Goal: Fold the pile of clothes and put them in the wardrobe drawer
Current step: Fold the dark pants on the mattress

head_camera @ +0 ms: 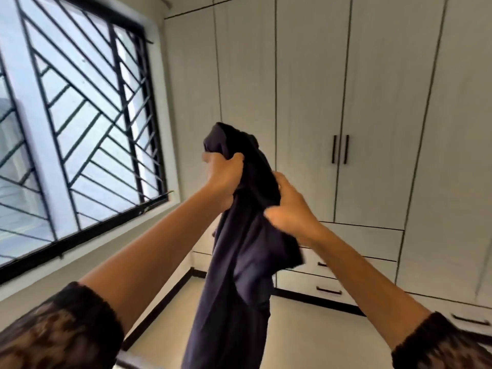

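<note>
Pale glossy floor [314, 334] beneath a white wardrobe [372, 102] with low drawers [335, 284].

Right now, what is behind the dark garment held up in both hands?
Behind the dark garment, white wardrobe doors and, lower right, closed drawers show. The cloth covers the wardrobe's lower middle stretch and some floor, so what stands there cannot be seen.

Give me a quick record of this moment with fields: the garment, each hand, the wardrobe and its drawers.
garment: dark garment, unfolded, hanging from both hands
left hand: grips the bunched top end
right hand: grips the cloth lower down
wardrobe: white, shut
drawers: at the wardrobe's base, look shut
fold status: not yet folded
</note>
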Available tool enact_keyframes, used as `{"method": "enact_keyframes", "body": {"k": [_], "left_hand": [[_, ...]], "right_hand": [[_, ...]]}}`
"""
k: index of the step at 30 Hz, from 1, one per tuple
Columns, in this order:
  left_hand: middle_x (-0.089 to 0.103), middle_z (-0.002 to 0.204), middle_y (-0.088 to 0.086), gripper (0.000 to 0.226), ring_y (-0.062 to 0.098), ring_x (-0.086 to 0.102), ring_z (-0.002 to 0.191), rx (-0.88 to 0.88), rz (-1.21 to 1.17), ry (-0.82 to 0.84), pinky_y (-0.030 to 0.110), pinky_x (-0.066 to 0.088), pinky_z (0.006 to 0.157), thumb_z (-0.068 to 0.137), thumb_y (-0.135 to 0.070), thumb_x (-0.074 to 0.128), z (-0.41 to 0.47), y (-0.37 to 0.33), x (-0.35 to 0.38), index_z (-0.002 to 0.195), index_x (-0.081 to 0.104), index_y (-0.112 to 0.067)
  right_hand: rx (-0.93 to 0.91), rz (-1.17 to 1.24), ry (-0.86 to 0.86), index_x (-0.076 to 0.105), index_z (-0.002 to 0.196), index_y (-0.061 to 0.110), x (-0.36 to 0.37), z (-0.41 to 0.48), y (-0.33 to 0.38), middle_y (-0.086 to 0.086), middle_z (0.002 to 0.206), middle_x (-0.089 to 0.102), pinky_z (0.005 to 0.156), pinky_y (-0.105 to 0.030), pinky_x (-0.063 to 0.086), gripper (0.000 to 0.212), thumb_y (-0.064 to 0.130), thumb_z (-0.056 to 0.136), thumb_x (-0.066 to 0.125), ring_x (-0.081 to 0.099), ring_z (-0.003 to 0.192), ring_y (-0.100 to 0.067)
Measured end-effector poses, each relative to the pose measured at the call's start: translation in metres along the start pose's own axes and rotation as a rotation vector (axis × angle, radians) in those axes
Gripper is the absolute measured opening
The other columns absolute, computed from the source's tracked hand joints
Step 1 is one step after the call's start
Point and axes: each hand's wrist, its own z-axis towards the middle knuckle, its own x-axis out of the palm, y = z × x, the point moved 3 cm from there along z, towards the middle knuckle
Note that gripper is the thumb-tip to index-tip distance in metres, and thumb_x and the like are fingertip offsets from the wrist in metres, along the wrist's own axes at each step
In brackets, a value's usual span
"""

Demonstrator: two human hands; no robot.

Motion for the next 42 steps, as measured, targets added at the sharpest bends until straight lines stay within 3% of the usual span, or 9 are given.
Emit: {"method": "enact_keyframes", "body": {"k": [2,8,12,16,21,27,35,39,42], "left_hand": [[0.048,0.123,0.001,0.062,0.018,0.056,0.099,0.024,-0.029,0.079,0.031,0.058,0.056,0.089,-0.031,0.060,-0.003,-0.007,0.012,0.136,0.024,-0.010],[0.047,0.131,0.003,0.065,0.019,0.051,0.110,0.018,0.229,0.239,0.027,0.049,0.054,0.082,-0.041,0.066,0.013,0.021,0.006,0.131,0.035,-0.012],[0.021,0.150,0.009,0.109,0.025,0.028,0.135,0.322,0.580,0.427,0.039,0.033,0.107,0.070,-0.038,0.078,-0.002,0.017,0.033,0.148,0.003,-0.028],[0.030,0.137,-0.010,0.117,0.002,0.030,0.125,0.400,0.413,0.841,0.019,0.031,0.099,0.067,-0.029,0.081,-0.037,-0.003,0.072,0.148,-0.003,-0.033],[0.050,0.105,-0.008,0.077,0.012,0.052,0.098,0.540,0.431,0.605,0.010,0.041,0.069,0.076,-0.010,0.071,-0.059,0.011,0.099,0.137,0.024,-0.015],[0.064,0.106,0.013,0.027,0.022,0.056,0.094,0.614,0.781,0.547,0.027,0.040,0.077,0.090,-0.024,0.059,-0.022,0.008,0.085,0.111,0.063,-0.007],[0.051,0.060,-0.002,0.056,0.017,0.048,0.062,1.232,1.065,0.392,0.026,0.027,0.049,0.079,-0.066,0.046,-0.037,-0.039,0.101,0.076,0.059,-0.012],[0.043,0.051,-0.005,0.075,0.017,0.048,0.055,1.391,1.137,0.340,0.023,0.025,0.047,0.065,-0.081,0.021,-0.041,-0.052,0.105,0.070,0.055,-0.014],[0.048,0.055,-0.002,0.081,0.015,0.048,0.052,1.481,1.166,0.370,0.021,0.023,0.046,0.070,-0.080,0.015,-0.041,-0.049,0.108,0.076,0.058,-0.012]], "right_hand": [[0.037,0.028,-0.139,0.053,0.123,0.024,-0.033,0.013,-0.005,-0.002,0.109,0.063,0.073,-0.023,0.047,0.052,-0.004,0.079,0.052,0.061,0.096,-0.020],[0.071,-0.271,-0.258,0.069,0.090,0.019,-0.117,0.032,0.002,-0.001,0.089,0.066,0.078,-0.034,0.053,0.025,0.002,0.083,0.051,0.061,0.086,-0.021],[0.087,-0.290,-0.276,0.057,0.061,0.022,-0.132,0.041,0.016,0.004,0.068,0.055,0.063,-0.025,0.042,0.033,-0.003,0.079,0.042,0.054,0.078,-0.020],[0.077,-0.294,-0.306,0.069,0.096,0.012,-0.141,0.043,0.040,-0.003,0.098,0.065,0.080,-0.025,0.047,0.036,-0.001,0.083,0.038,0.058,0.099,-0.022],[0.059,-0.458,-0.295,0.069,0.083,0.016,-0.144,0.030,0.043,-0.002,0.094,0.066,0.091,-0.042,0.049,0.036,-0.001,0.075,0.038,0.059,0.095,-0.022],[-0.003,-0.827,-0.136,0.069,0.101,0.015,-0.185,0.002,0.033,0.001,0.086,0.061,0.068,-0.025,0.044,0.034,0.002,0.074,0.052,0.056,0.077,-0.016],[-0.311,-1.025,-0.150,0.063,0.100,0.019,-0.213,-0.053,-0.032,0.005,0.062,0.061,0.050,-0.027,0.045,0.048,0.056,0.077,0.041,0.052,0.048,-0.011],[-0.142,-0.902,-0.227,0.065,0.077,0.020,-0.228,-0.058,-0.051,0.006,0.055,0.058,0.052,-0.021,0.038,0.075,0.088,0.062,0.036,0.050,0.049,-0.006],[-0.043,-1.013,-0.127,0.071,0.084,0.021,-0.235,-0.053,-0.058,0.009,0.057,0.056,0.052,-0.022,0.033,0.069,0.081,0.070,0.039,0.048,0.053,-0.005]]}}
